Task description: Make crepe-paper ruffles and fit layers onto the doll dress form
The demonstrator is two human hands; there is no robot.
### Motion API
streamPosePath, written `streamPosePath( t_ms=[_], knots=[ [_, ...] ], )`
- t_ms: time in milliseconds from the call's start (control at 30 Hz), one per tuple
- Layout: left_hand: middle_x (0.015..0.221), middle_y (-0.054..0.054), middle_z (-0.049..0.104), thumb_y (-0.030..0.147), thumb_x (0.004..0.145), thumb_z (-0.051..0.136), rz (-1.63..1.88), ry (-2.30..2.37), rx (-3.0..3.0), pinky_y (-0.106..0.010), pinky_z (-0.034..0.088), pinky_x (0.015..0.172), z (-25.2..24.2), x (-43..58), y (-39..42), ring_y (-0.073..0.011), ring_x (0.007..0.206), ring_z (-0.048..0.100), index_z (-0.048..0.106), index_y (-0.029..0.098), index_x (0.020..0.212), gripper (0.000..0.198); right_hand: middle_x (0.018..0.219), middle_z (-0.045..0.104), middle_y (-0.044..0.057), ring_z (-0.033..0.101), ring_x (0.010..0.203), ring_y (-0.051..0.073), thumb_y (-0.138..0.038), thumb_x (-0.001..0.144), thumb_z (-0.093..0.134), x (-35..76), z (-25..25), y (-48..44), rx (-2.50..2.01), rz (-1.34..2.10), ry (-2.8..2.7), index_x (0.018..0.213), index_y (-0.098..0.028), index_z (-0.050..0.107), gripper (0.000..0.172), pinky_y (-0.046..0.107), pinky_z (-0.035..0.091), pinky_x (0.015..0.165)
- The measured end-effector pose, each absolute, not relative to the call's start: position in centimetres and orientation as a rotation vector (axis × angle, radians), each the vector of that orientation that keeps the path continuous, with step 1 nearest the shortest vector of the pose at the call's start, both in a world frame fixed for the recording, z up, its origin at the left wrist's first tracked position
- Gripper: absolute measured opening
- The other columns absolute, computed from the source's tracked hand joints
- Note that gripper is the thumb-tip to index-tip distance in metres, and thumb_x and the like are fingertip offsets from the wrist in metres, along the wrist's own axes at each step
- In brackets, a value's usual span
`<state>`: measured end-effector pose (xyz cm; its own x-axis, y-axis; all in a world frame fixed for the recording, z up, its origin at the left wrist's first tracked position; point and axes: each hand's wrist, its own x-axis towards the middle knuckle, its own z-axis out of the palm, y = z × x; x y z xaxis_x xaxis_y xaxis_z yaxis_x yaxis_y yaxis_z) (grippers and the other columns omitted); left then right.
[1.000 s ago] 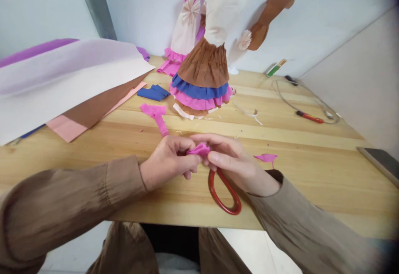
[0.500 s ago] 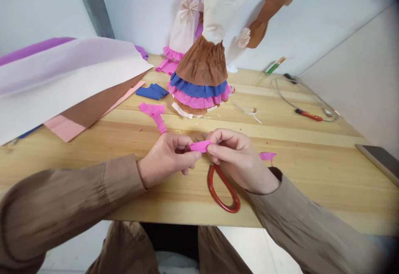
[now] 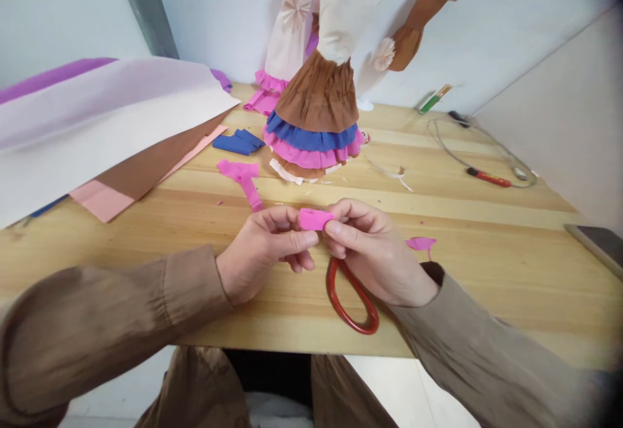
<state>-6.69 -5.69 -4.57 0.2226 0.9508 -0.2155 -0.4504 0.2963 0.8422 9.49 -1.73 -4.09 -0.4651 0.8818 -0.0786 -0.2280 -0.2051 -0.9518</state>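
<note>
Between my hands is a small folded strip of pink crepe paper (image 3: 315,219). My left hand (image 3: 265,246) has its thumb and fingers at the strip's left end. The right end is pinched by the thumb and forefinger of my right hand (image 3: 372,246). Beneath my right hand lies a pair of scissors (image 3: 372,321); a red handle loop shows and the rest is covered. A pink scrap (image 3: 421,244) rests right of that hand. Beyond my left hand is a bent pink strip (image 3: 246,181).
A dress form wears a tiered skirt (image 3: 316,100) of brown, blue and pink. Large paper sheets (image 3: 121,113) cover the left side, near a folded blue piece (image 3: 238,142). To the right are a cable with a red handle (image 3: 489,178), a green-labelled item (image 3: 435,100) and a phone (image 3: 598,246).
The pink strip has turned and shows more of its flat face. My left thumb has shifted slightly lower. The view has moved a little.
</note>
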Motion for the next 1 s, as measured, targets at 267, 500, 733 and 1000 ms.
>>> streamPosePath(
  t_ms=[267, 500, 733, 1000],
  knots=[
    [0.056, 0.002, 0.064, 0.022, 0.067, 0.079, 1.132, 0.794, 0.573, -0.015, 0.041, 0.047, -4.42, -6.67, -5.81, -0.0062, 0.048, 0.057, 0.066, 0.014, 0.07, 0.016, 0.052, 0.051, -0.006, 0.038, 0.047, 0.006, -0.031, 0.069, 0.082, 9.19, -4.25, -1.79, -0.85, 1.788, -1.254, 0.07, -0.018, 0.065, 0.021, 0.023, 0.024, 0.049],
    [0.052, 0.002, 0.062, 0.022, 0.068, 0.077, 1.124, 0.816, 0.591, -0.016, 0.039, 0.047, -4.37, -6.79, -5.59, -0.0067, 0.048, 0.055, 0.063, 0.014, 0.07, 0.016, 0.055, 0.054, -0.003, 0.041, 0.05, 0.01, -0.038, 0.075, 0.074, 9.69, -4.02, -1.6, -0.874, 1.824, -1.289, 0.081, -0.018, 0.067, 0.022, 0.026, 0.027, 0.051],
    [0.052, 0.002, 0.061, 0.025, 0.068, 0.075, 1.087, 0.864, 0.673, -0.018, 0.04, 0.048, -4.54, -6.72, -5.75, -0.0067, 0.046, 0.052, 0.062, 0.014, 0.068, 0.018, 0.061, 0.052, -0.003, 0.041, 0.054, 0.01, -0.034, 0.075, 0.074, 9.7, -4.15, -1.81, -0.918, 1.678, -1.474, 0.073, -0.018, 0.062, 0.02, 0.027, 0.032, 0.053],
    [0.062, 0.002, 0.063, 0.022, 0.07, 0.076, 1.061, 0.809, 0.718, -0.017, 0.045, 0.05, -4.5, -6.75, -5.83, -0.007, 0.053, 0.058, 0.065, 0.013, 0.085, 0.021, 0.057, 0.048, -0.006, 0.038, 0.05, 0.007, -0.031, 0.076, 0.074, 9.48, -4.19, -1.84, -0.943, 1.573, -1.483, 0.066, -0.018, 0.058, 0.023, 0.024, 0.034, 0.052]
  ],
)
